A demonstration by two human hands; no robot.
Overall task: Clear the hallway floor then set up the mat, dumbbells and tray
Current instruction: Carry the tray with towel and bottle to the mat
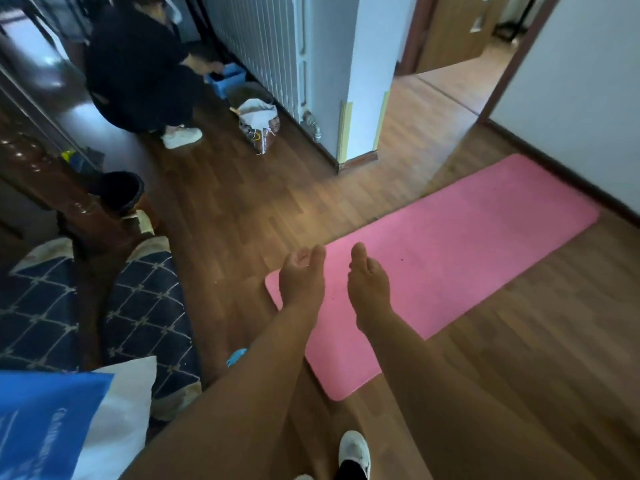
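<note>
A pink exercise mat (460,251) lies unrolled and flat on the wooden hallway floor, running diagonally from near my feet toward the white wall on the right. My left hand (302,276) hovers above the mat's near left corner with fingers curled loosely and nothing in it. Just to its right, my right hand (367,282) hangs over the mat with fingers curled in and nothing held. No dumbbells or tray show in view.
Another person (138,64) in dark clothes crouches at the back left by a blue box (227,81) and a paper bag (259,128). Dark patterned cushions (145,317) and a dark bin (117,194) sit left. A blue-white bag (69,420) fills the lower left. A doorway (457,84) opens behind.
</note>
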